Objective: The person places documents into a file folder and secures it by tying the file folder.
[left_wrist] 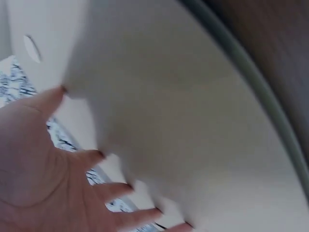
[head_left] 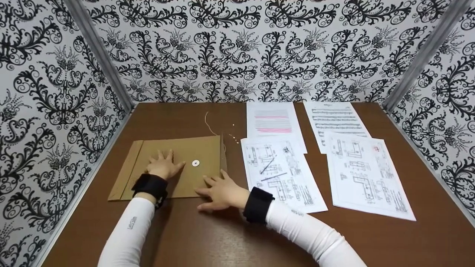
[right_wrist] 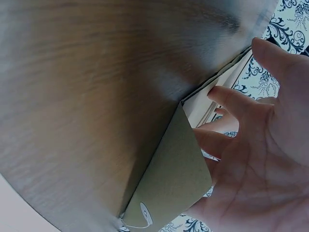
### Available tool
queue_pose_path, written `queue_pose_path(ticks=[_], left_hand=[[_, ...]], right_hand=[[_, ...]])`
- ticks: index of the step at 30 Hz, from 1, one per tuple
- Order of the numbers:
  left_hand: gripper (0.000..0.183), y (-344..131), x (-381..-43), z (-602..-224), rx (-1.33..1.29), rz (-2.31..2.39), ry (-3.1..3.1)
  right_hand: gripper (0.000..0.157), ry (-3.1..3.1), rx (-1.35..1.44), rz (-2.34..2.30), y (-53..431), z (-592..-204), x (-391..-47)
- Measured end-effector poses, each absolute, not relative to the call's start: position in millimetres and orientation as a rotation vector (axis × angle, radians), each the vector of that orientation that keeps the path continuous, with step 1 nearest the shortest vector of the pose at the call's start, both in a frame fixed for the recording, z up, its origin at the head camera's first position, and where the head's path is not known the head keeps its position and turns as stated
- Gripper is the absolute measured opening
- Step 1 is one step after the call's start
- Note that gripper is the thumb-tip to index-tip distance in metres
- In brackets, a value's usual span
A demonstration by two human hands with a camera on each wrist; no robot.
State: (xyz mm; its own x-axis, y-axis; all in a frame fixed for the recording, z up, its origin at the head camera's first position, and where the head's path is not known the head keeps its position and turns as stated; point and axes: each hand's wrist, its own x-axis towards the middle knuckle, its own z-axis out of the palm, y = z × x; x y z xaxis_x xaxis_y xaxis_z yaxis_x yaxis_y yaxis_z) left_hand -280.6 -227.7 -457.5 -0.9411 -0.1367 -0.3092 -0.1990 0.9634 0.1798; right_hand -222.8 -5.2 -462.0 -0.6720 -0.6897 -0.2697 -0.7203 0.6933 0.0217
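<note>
Lying flat on the brown table, left of centre, is a tan envelope with a white disc mounted on its upper face. The left hand is positioned left of this disc, fingers spread and fingertips resting on the face; the palm is raised from it. Grip state, left: released, grasping nothing.

The right hand is positioned at the near right corner of the envelope. Its fingers are extended and spread over the corner, with the thumb beside the near edge; whether the thumb makes contact I cannot tell. Grip state, right: released, not clenched. At the right edge, the right wrist view shows a flap bearing a second disc with string attached.

A thin string lies on the table beyond the envelope. To the right, two drawing sheets partly overlap, respectively, a page with pink highlighting and a sheet of music: the left drawing and the right drawing.
</note>
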Motion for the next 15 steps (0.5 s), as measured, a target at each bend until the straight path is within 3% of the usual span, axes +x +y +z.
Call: queue_pose_path(ticks=[15], left_hand=[[0.089,-195.1,-269.8,-456.9,-0.121,0.37,2.794]], right_hand=[[0.065,2.654,-1.127,0.113,-2.2,-465.7,-223.1]])
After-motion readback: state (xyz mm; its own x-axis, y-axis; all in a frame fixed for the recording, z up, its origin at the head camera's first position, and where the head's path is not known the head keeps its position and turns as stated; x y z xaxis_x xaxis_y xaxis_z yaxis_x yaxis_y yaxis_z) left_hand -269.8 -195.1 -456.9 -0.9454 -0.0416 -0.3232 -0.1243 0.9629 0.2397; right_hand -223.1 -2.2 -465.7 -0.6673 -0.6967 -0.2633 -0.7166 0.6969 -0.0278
